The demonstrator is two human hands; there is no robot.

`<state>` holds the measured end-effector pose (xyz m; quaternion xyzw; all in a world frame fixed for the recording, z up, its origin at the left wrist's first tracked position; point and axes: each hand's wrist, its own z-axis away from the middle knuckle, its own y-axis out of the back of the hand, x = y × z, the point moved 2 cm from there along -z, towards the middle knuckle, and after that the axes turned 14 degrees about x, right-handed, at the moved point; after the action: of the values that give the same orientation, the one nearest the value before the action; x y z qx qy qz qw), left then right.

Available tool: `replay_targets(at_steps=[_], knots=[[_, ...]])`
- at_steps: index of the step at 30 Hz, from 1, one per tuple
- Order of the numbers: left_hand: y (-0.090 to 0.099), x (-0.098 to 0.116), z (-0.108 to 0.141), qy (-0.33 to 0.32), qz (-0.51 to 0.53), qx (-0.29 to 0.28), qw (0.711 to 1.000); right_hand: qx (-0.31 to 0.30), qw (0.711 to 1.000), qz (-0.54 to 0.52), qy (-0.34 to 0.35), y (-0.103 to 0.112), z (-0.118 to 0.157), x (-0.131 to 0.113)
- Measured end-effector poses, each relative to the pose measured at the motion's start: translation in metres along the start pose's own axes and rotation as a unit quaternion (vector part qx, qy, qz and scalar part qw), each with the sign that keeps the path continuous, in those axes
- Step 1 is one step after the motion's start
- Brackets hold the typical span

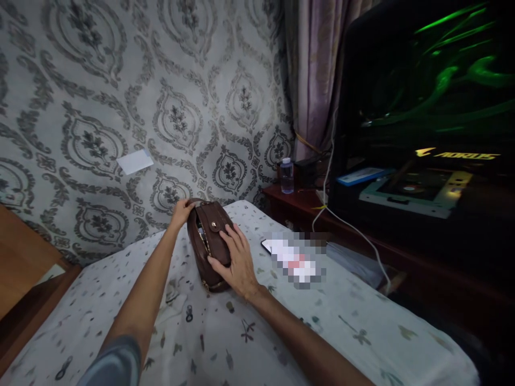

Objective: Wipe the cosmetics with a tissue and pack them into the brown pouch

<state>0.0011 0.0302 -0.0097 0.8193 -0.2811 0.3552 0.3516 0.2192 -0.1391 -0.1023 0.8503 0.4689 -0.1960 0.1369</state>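
A brown leather handbag (209, 246) lies on the patterned bed sheet (181, 343), with a round metal clasp on its flap. Along its left side a zipper is partly open, and something pale that I cannot make out shows in the gap. My left hand (183, 212) is closed on the bag's far left end, by the handle; its fingertips are partly hidden. Across the bag's right side rests my right hand (239, 262), fingers spread and thumb near the zipper edge.
Right of the bag lies a phone (266, 245), its screen blurred out. A clear bottle (287, 179) stands on a dark red desk (277, 195). A white cable (358, 233) runs down past the desk edge. A computer case (418, 123) glows green at right.
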Motion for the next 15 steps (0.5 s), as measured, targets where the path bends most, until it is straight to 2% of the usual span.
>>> replay_targets(at_steps=[8, 15], knots=[[0.002, 0.005, 0.009, -0.07, -0.058, 0.064, 0.994, 0.002, 1.0, 0.009, 0.01, -0.002, 0.002, 0.003], [0.004, 0.016, 0.019, -0.102, -0.072, 0.054, 0.991, 0.003, 1.0, 0.006, 0.003, -0.001, -0.001, 0.001]])
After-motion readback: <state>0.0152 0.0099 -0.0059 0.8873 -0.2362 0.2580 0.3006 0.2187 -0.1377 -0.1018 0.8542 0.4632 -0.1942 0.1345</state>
